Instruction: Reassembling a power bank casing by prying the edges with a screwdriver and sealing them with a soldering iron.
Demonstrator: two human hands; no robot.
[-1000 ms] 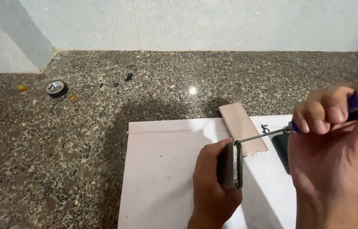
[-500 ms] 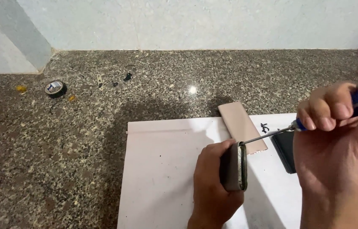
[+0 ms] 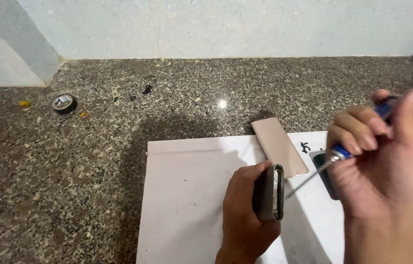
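— Hands first: how do they sit?

— Left hand [image 3: 245, 215] comes up from the bottom edge, wrist low, fingers curled tight around a phone [image 3: 271, 192] stood on its long edge over the white sheet [image 3: 187, 195]. Right hand [image 3: 382, 156] is raised to the right of it, fingers and thumb pinched closed on a screwdriver [image 3: 336, 155], forefinger stretched upward.

— Where does the tool point?

— Down and left. Its thin metal shaft slants toward the phone's open side; the tip sits just beside that edge, whether touching I cannot tell. The handle is blue, mostly hidden in the fist.

— And the phone itself?

— A flat slab with rounded corners, dull grey back, a bright metallic rim facing right.

— Anything around it?

— A pinkish, smooth rectangular panel [image 3: 280, 145] lies on the sheet's far edge, just beyond the phone. A dark flat piece [image 3: 325, 168] lies partly behind the right hand. Everything rests on a speckled granite counter [image 3: 94, 161], where a roll of black tape [image 3: 64, 102] sits well apart at the far left, by a pale wall.
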